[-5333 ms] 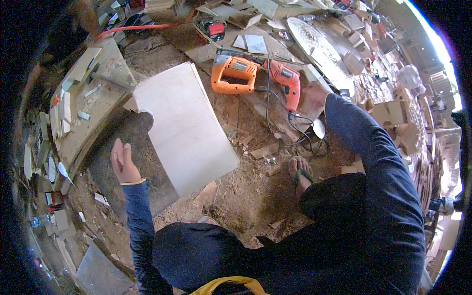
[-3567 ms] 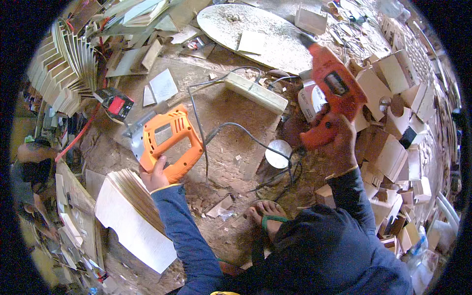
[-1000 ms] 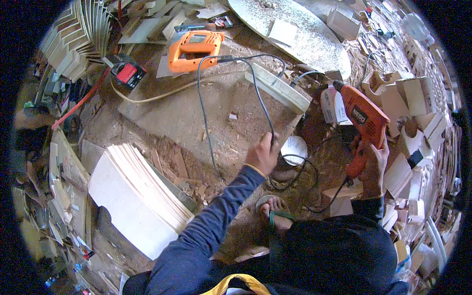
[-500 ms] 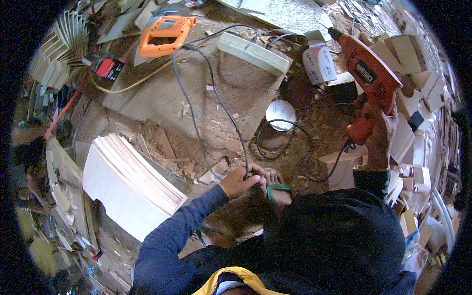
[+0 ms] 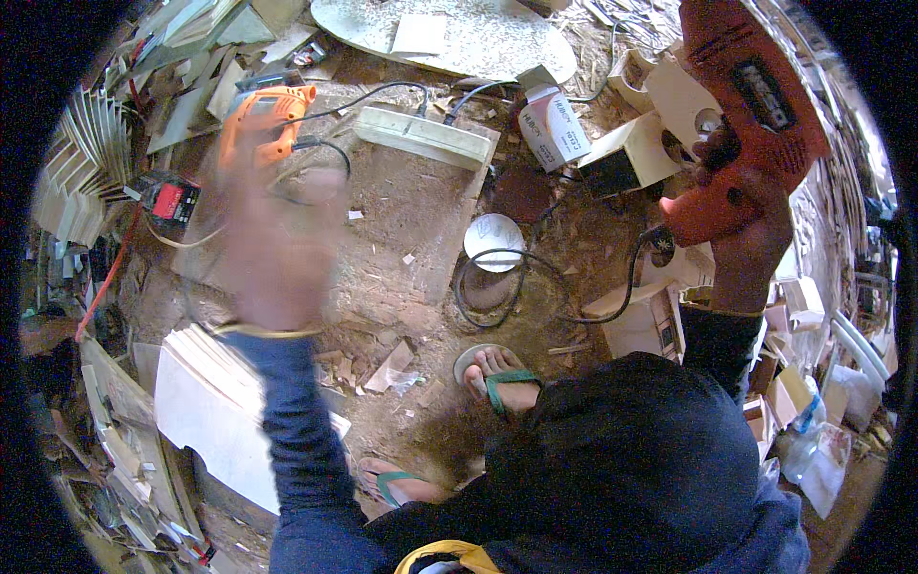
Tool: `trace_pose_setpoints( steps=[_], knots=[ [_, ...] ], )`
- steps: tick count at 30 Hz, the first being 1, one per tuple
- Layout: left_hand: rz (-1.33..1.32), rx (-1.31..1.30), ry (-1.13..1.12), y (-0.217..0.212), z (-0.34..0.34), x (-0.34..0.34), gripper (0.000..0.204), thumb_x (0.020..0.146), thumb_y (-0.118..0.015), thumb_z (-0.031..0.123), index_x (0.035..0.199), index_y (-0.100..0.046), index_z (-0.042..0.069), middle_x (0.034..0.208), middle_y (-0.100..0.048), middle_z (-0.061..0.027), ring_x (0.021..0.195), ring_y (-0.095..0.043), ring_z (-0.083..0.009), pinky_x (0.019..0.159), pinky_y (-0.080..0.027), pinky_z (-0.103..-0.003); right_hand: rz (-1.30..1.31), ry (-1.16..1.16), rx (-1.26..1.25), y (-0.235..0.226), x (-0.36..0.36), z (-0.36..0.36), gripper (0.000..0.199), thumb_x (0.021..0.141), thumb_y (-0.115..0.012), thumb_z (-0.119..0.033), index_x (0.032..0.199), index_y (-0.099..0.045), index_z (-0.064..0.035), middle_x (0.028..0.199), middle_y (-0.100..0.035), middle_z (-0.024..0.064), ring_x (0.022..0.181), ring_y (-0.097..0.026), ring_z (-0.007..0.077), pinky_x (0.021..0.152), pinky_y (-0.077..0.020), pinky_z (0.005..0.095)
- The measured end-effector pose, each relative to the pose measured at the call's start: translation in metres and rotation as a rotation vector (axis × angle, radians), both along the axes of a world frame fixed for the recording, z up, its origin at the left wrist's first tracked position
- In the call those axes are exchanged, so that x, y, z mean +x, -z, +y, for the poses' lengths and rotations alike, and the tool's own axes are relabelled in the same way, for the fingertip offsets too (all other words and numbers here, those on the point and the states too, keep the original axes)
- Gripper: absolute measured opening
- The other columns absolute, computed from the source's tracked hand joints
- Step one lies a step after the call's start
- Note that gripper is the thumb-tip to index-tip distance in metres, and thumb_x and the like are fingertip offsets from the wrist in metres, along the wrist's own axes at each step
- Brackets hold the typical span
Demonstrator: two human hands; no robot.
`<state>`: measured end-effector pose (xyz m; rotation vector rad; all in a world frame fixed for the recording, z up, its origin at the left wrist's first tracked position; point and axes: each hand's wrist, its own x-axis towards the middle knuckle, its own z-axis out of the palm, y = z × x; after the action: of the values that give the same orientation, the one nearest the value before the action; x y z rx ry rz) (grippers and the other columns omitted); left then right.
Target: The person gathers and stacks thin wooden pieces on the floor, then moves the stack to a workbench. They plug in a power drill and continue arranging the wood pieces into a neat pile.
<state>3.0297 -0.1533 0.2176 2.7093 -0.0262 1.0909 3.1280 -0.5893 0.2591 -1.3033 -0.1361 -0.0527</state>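
My right hand (image 5: 751,230) grips a red power drill (image 5: 755,115) by its handle at the upper right, raised high in view. The drill's black cord (image 5: 631,277) drops from the handle and loops on the dusty floor around a small white round dish (image 5: 493,242). My left hand (image 5: 282,239) is stretched out at the left, smeared by motion. It lies just below an orange jigsaw (image 5: 279,103), and its fingers overlap the jigsaw's lower part in the picture. A black cable (image 5: 337,153) trails from that tool.
A whitish power strip (image 5: 421,137) lies on a board with plugs in it. Beside it stand a white carton (image 5: 555,129) and wooden pieces (image 5: 626,158). Stacked white panels (image 5: 210,411) lean at lower left. A red-black tool (image 5: 172,201) and scattered offcuts surround my sandalled feet.
My left hand has left the black cable near my foot and swung up and left to the jigsaw. My right hand has lifted the drill higher. The view has shifted.
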Motion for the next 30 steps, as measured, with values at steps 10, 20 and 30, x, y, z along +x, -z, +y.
trace_pose_setpoints(
  steps=[10, 20, 30],
  knots=[
    [0.995, -0.531, 0.785, 0.199, -0.197, -0.084, 0.060, 0.092, -0.066, 0.047, 0.135, -0.059, 0.007, 0.129, -0.063, -0.0233, 0.118, -0.061, -0.0412, 0.100, -0.050, -0.050, 0.187, -0.027, -0.051, 0.075, 0.002, 0.015, 0.056, 0.084, -0.063, -0.018, 0.135, -0.050, 0.0035, 0.115, -0.067, 0.0187, 0.100, -0.069, 0.0312, 0.084, -0.0593, 0.0406],
    [0.857, -1.275, 0.112, 0.187, -0.123, -0.029, 0.038, 0.099, -0.065, 0.027, 0.127, -0.063, 0.002, 0.107, -0.070, -0.0169, 0.098, -0.068, -0.0247, 0.086, -0.053, -0.039, 0.509, 0.034, 0.070, 0.159, -0.045, -0.018, 0.037, 0.087, -0.066, -0.024, 0.117, -0.059, -0.0040, 0.090, -0.069, 0.0078, 0.079, -0.067, 0.0221, 0.075, -0.0577, 0.0371],
    [-0.235, -1.258, -0.474, 0.170, -0.072, -0.018, 0.045, 0.102, -0.053, 0.013, 0.143, -0.040, -0.001, 0.131, -0.048, -0.0162, 0.115, -0.049, -0.0229, 0.100, -0.042, -0.036, -1.068, -0.456, -1.448, 0.098, -0.044, 0.058, 0.068, 0.072, -0.077, -0.024, 0.138, -0.062, -0.0183, 0.118, -0.067, 0.0093, 0.107, -0.067, 0.0260, 0.093, -0.0529, 0.0389]
  ],
)
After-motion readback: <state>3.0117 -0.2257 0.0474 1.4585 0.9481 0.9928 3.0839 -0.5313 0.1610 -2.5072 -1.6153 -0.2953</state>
